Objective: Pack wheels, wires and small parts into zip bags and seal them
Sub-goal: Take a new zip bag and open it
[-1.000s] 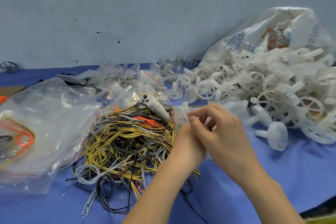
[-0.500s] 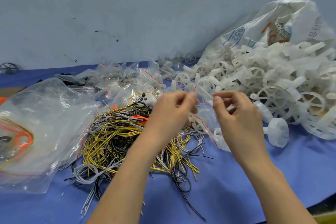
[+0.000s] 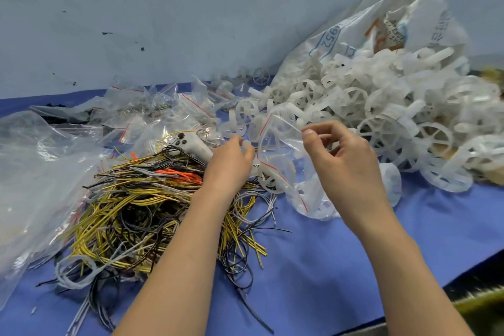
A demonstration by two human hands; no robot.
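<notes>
Clear zip bag (image 3: 278,144) with red seal line, mouth spread open above the blue cloth, apparently containing white spoked wheels (image 3: 275,177); tangled yellow-black wires (image 3: 141,207) at left; loose wheel heap (image 3: 381,106) at right.

On the blue-covered bench (image 3: 341,267), the tangled yellow-and-black wire heap (image 3: 141,207) lies left of the white plastic wheel pile (image 3: 381,117), with small clear zip bags (image 3: 152,112) behind the wires.
</notes>
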